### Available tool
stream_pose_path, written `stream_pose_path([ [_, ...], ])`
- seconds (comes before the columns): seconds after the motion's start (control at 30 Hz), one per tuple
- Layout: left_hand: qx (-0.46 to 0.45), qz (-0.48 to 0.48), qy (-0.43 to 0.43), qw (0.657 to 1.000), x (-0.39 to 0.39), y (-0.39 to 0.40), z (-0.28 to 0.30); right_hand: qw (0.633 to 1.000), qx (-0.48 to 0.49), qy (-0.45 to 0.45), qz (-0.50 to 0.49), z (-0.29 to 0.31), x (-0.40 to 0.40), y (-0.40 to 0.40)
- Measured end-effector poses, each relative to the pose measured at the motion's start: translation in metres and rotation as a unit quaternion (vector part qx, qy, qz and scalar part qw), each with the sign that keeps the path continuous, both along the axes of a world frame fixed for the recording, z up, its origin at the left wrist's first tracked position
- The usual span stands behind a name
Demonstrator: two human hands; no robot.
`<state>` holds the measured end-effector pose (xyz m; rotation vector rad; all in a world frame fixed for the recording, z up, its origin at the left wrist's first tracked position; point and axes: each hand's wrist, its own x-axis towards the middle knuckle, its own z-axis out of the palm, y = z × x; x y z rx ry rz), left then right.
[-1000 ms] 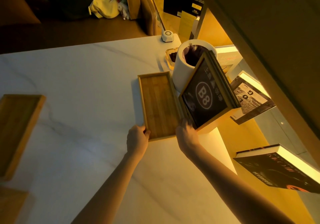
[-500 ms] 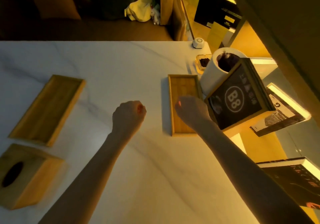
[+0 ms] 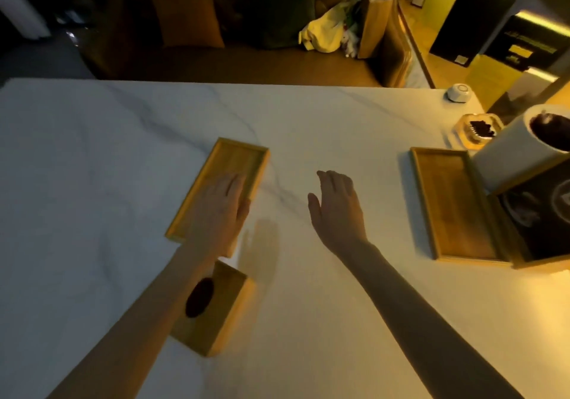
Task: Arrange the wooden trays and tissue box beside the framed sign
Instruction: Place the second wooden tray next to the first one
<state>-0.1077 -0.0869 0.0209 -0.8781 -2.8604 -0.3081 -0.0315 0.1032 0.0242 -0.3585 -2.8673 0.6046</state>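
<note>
Tray (image 3: 228, 170) under left hand (image 3: 220, 210), long axis angled away-right.

Left hand (image 3: 220, 210) flat over near end of left wooden tray (image 3: 234, 164); right hand (image 3: 337, 207) open above marble table (image 3: 92, 158).

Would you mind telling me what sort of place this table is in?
Probably a restaurant or lounge, though I cannot be sure. A framed sign bearing a table-style number stands at the edge of the marble-look table, an ashtray sits nearby, and a cushioned sofa lies beyond under dim, warm lighting.
</note>
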Motion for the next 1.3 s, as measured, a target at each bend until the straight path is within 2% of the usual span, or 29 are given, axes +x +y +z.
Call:
stream_pose_path([
  [0.2, -0.024, 0.018, -0.094, 0.995, -0.044, -0.056, -0.028, 0.993, -0.022, -0.117, 0.011, -0.034, -0.029, -0.065],
  [0.33, -0.043, 0.07, -0.127, 0.988, -0.063, -0.077, -0.044, 0.981, -0.044, -0.19, -0.005, -0.056, -0.047, -0.094],
  [0.53, -0.032, 0.168, -0.197, 0.965, -0.074, -0.095, -0.069, 0.941, -0.171, -0.287, -0.053, -0.072, -0.07, -0.115],
  [0.67, 0.027, 0.189, -0.244, 0.951, -0.078, -0.099, -0.083, 0.936, -0.191, -0.287, -0.069, -0.077, -0.078, -0.129],
  [0.8, 0.105, 0.203, -0.251, 0.941, -0.079, -0.1, -0.085, 0.935, -0.204, -0.276, -0.087, -0.08, -0.081, -0.135],
  [0.97, 0.141, 0.2, -0.244, 0.938, -0.082, -0.1, -0.079, 0.939, -0.211, -0.262, -0.079, -0.081, -0.083, -0.133],
  [1.3, 0.262, 0.23, -0.256, 0.902, -0.074, -0.068, -0.044, 0.913, -0.329, -0.214, -0.111, -0.058, -0.076, -0.1],
])
